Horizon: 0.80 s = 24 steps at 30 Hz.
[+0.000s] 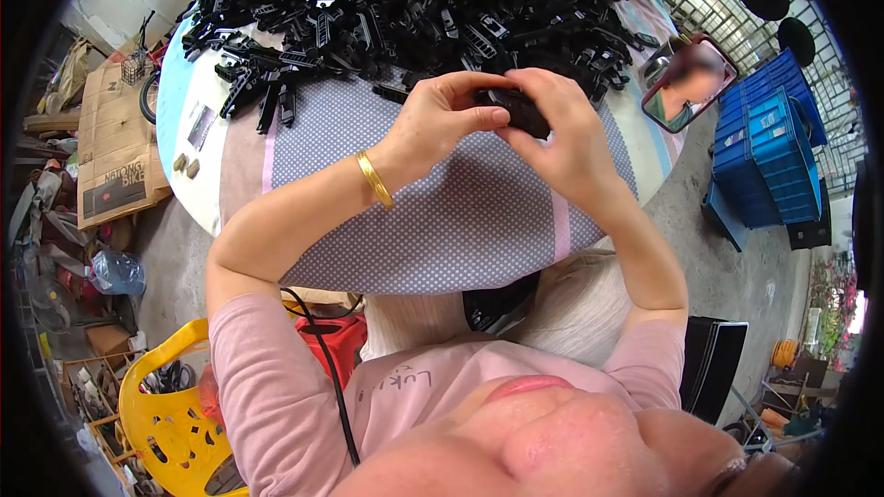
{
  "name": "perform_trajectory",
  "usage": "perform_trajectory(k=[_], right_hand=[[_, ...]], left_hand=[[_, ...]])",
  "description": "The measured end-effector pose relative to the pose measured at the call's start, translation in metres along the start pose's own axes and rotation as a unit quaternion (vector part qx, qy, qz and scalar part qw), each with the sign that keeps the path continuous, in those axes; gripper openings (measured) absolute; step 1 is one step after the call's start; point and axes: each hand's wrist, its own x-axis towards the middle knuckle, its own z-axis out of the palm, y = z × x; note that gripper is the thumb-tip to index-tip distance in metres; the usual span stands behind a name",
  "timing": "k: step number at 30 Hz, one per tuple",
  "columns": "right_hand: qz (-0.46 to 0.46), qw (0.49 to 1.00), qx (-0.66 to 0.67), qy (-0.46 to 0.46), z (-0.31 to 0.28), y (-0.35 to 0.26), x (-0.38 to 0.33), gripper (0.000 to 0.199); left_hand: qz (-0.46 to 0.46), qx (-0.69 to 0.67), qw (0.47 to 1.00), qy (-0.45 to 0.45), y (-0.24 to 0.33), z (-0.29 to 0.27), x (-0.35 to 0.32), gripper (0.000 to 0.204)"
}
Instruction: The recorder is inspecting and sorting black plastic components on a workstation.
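Both my hands meet over the near part of the round table, closed on one small black plastic part [525, 114]. My left hand [431, 124] pinches its left end between thumb and fingers, and a gold bangle [374, 180] circles that wrist. My right hand [568, 133] wraps round the other end, fingers over the top and thumb below. Fingers cover much of the part, so its exact kind cannot be made out. Just beyond my hands spreads a large heap of black plastic pieces [368, 14], some slotted or ladder-like.
A patterned cloth [405, 248] covers the table. On its right side stands a phone [691, 83] with a lit screen. Blue plastic crates [764, 156] are stacked beyond the right edge. A yellow chair [170, 414] and a cardboard sheet [115, 152] are on the left.
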Motion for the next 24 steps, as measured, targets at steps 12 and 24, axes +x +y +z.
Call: perform_trajectory(k=[12,24], right_hand=[[0.138,0.981,0.082,-0.113,-0.023,0.007,-0.014,0.044],[0.136,0.979,0.102,-0.115,-0.018,0.007,-0.017,0.036]], left_hand=[[0.084,0.206,0.975,0.000,0.000,0.013,-0.006,0.033],[0.089,0.255,0.962,-0.021,0.006,0.011,-0.007,0.035]])
